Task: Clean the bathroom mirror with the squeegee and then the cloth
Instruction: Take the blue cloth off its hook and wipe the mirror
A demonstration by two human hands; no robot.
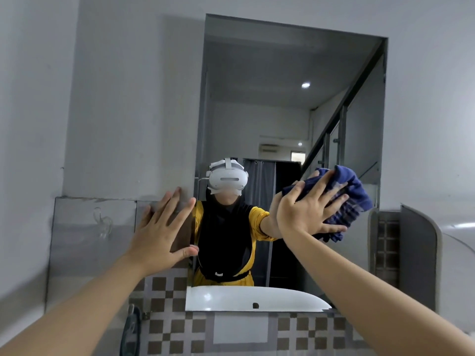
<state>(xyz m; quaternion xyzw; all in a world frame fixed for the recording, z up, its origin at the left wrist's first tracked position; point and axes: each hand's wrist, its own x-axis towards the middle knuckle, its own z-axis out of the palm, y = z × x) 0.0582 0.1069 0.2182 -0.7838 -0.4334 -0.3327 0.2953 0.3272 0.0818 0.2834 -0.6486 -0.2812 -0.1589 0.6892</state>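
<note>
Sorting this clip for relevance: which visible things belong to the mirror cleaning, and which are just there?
In use:
mirror
blue cloth, pressed to the glass by the right hand
left hand, flat at the mirror's left edge

Just there:
wall hook
checkered tiles
sink, seen reflected

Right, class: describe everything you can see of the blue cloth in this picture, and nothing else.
The blue cloth is dark blue woven fabric with faint paler stripes forming a check. It is bunched into a loose wad, folds hanging at its lower edge. The right hand presses it flat against the mirror, fingers spread over it, near the glass's right edge at about mid-height. Its reflection shows just behind it. Whether it is wet or dry cannot be told.
</note>
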